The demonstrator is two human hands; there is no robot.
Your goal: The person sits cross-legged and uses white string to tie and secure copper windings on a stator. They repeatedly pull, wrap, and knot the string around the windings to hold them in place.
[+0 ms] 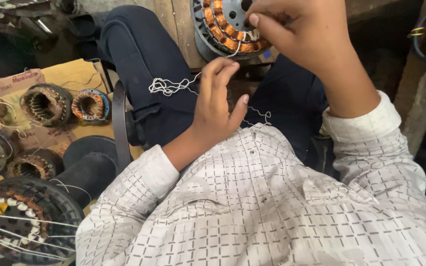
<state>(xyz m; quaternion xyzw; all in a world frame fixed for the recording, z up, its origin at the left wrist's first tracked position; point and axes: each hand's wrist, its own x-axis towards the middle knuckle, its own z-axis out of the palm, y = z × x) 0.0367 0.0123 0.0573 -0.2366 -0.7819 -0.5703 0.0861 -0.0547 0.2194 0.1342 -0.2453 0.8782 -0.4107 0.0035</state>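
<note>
- Right hand (301, 29) at 12 o'clock, fingers pinched together on white thread (171, 86) right at the stator (228, 24); thumb tip over the copper coils.
- Left hand (215, 106) at centre, thumb and forefinger closed on the same thread; other fingers curled loosely, thumb pointing to 3 o'clock.
- Thread taut from stator down to the left fingers, then bunched in a crinkled tangle toward 9 o'clock over the dark trouser leg (144, 59); a loose end trailing to 4 o'clock.
- Stator at top edge, resting on a wooden surface (173, 24), partly cut off by the frame.
- Both forearms raised from white checked sleeves (139, 192), right wrist bent down, left wrist straight.
- At 9 o'clock, two small wound cores (65, 104) on cardboard (70, 74); more cores at 8 o'clock; a large one with strings (20, 221) at 7 o'clock.
- Open room between the knees; a dark gap at 3 o'clock.
</note>
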